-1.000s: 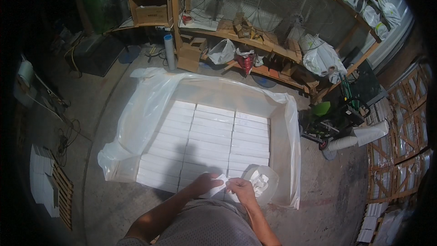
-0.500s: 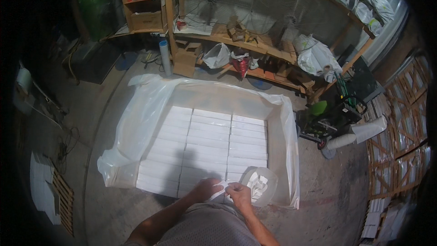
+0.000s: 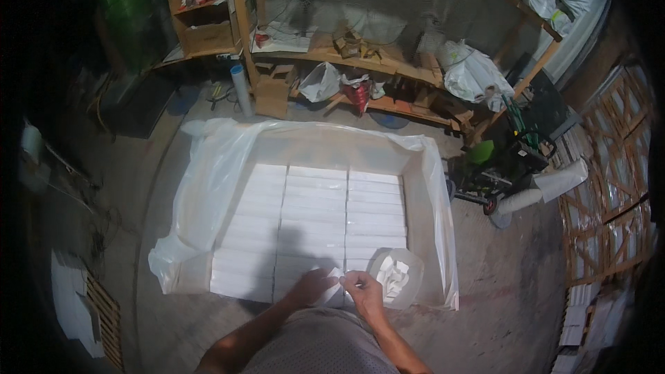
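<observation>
Ideally, steady the small white paper-like piece (image 3: 335, 273) in your curled left hand (image 3: 309, 287) while your bent right hand (image 3: 366, 291), its grip unclear, meets its edge, beside a translucent tub (image 3: 415, 275) of white scraps (image 3: 393, 278), above white rectangular blocks (image 3: 315, 206) in a plastic-lined bin (image 3: 210, 183) on grey concrete (image 3: 495, 270), before wooden shelving (image 3: 388, 67).

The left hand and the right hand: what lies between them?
In the head view, a white, paper-like piece lies between the left hand, which holds it, and the right hand; whether the latter touches it is unclear.
</observation>
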`<state>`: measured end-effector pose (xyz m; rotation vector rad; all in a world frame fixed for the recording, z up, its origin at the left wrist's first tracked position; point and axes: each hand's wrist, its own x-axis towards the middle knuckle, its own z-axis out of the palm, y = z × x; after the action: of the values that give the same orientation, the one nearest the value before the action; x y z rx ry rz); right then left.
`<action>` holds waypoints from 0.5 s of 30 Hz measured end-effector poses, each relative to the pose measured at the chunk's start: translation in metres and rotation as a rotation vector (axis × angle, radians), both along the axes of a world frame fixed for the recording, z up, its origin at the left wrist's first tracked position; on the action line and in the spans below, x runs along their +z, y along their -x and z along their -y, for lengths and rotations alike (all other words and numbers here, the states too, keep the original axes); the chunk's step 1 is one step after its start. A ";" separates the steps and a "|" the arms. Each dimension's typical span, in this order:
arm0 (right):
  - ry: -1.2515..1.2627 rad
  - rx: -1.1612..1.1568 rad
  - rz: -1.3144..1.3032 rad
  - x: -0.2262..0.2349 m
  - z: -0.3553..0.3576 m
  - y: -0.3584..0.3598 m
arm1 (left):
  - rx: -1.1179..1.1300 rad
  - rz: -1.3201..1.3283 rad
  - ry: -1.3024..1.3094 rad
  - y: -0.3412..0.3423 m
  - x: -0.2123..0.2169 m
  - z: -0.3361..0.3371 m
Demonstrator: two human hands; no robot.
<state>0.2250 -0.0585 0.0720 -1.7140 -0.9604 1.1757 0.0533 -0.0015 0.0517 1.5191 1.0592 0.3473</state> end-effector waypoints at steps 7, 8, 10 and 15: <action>0.098 -0.033 -0.310 -0.008 -0.001 -0.015 | -0.165 -0.055 -0.168 -0.007 0.025 0.001; 0.112 -0.038 -0.312 -0.008 0.000 -0.018 | -0.172 -0.068 -0.089 -0.008 0.027 0.000; 0.110 -0.075 -0.317 -0.015 0.002 -0.022 | -0.162 -0.021 0.029 -0.011 0.024 -0.004; 0.072 -0.197 -0.368 -0.026 0.009 -0.034 | -0.359 0.083 -0.517 -0.015 -0.029 -0.010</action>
<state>0.2587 -0.0672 0.0459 -1.5345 -0.5201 1.3454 0.0678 0.0088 0.0222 2.0964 0.6337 0.4472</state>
